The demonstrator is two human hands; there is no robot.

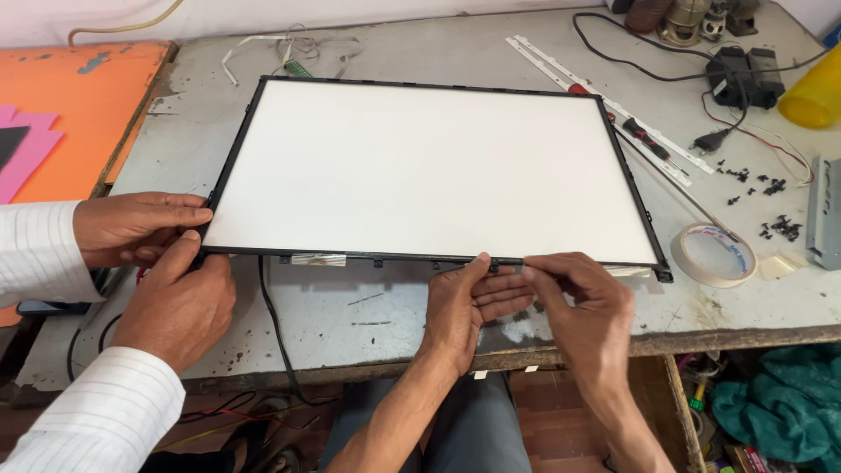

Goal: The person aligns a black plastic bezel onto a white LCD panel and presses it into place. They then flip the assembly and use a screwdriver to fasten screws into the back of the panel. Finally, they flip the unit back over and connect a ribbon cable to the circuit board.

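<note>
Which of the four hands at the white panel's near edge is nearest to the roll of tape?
The person's own right hand, bare-armed at the panel's near edge, is closest to the tape roll. The own left hand and the co-worker's two striped-sleeved hands lie farther left.

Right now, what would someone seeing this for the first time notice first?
A large white panel in a thin black frame fills the middle of the grey workbench. The person's left hand and right hand pinch its near edge, while a co-worker's hands in striped sleeves grip its left corner. A tape roll lies at right.
</note>
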